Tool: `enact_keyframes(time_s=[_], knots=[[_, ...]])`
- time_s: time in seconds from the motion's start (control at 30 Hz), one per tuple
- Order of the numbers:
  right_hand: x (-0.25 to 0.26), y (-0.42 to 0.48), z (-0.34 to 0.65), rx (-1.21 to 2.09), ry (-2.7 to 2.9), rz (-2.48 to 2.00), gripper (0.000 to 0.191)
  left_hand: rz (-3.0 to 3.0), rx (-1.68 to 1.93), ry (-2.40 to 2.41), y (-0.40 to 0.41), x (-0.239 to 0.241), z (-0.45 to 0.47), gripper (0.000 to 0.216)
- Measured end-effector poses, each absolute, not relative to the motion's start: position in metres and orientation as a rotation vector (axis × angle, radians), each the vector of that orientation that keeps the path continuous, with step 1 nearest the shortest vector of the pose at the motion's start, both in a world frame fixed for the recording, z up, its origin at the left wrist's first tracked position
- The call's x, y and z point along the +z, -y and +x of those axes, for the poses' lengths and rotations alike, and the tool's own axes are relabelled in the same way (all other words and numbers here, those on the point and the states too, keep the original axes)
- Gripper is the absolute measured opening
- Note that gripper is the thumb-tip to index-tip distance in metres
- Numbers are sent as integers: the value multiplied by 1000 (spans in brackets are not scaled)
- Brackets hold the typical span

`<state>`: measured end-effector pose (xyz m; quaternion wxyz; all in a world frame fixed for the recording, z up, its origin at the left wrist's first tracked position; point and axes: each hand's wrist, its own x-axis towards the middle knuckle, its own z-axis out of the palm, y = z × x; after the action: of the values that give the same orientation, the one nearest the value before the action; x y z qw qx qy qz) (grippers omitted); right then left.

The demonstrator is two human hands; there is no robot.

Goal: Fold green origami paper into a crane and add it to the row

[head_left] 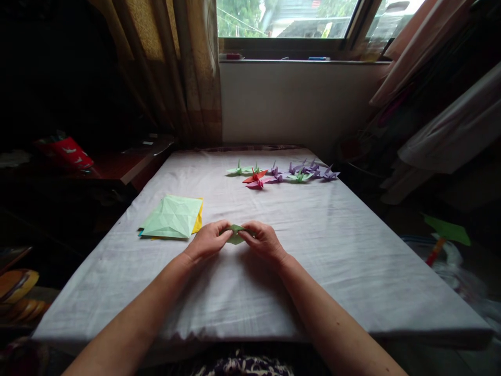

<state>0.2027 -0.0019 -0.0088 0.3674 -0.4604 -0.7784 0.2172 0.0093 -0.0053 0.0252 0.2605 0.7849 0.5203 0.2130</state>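
A small folded piece of green origami paper is held between both hands, a little above the middle of the table. My left hand pinches its left side with thumb and fingers. On the opposite side, my right hand grips it the same way. The fingers cover much of the paper, so its exact folded form is hard to make out. Left of my left hand lies a stack of creased paper sheets, light green on top with yellow and blue edges showing beneath.
Several folded paper cranes in green, purple, red and pink stand toward the back of the white-covered table. Past the left edge is a brown wooden surface with a red container. A curtain hangs behind, beside a window.
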Motion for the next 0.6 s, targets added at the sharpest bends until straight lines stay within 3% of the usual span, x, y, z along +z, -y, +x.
enact_keyframes(time_s=[0.2, 0.33, 0.6], knots=[[-11, 3, 200, 595, 1967, -1262, 9, 2031, 436, -1459, -3, 20, 9, 25], [-14, 3, 197, 540, 2014, -1369, 6, 2111, 371, -1623, -3, 20, 10, 16], [-11, 6, 191, 365, 2089, -1552, 9, 2428, 530, -1760, 32, 23, 14, 22]])
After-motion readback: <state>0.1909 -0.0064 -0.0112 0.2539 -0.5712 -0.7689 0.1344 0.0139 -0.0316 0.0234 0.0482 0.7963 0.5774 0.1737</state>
